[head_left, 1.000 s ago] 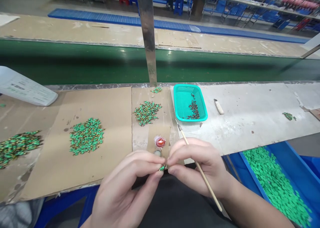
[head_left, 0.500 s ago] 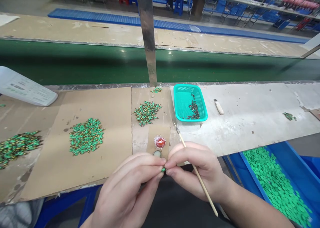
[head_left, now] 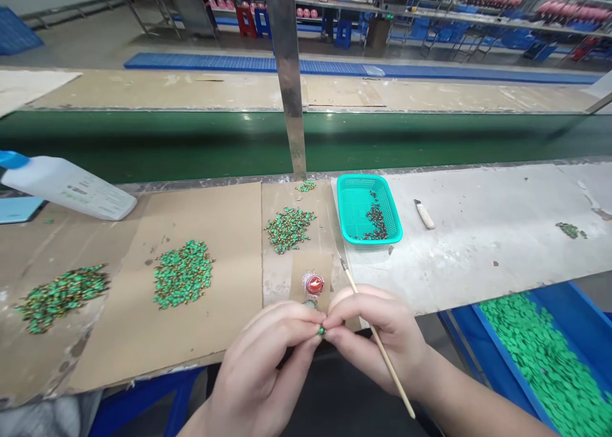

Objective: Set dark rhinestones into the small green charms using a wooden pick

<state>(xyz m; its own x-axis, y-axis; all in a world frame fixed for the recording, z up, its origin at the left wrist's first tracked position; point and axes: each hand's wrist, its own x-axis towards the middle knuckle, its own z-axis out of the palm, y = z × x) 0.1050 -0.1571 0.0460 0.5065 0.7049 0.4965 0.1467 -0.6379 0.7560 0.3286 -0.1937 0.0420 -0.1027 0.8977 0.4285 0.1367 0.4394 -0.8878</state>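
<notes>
Cardboard sheet lay left of the small green bead; left hand pinched the bead narrowly between fingertips. Right hand, just right of the bead, held a wooden stick, fingers closed. Teal plastic basket stood farther right of the bead, beyond the hands.

From my remote station I saw two bare hands, the left hand and the right hand, both with slim, tapering fingers and softly rounded tips. The right forearm ran bare toward the near right corner, and a plain dark garment filled the near edge of the view.
</notes>
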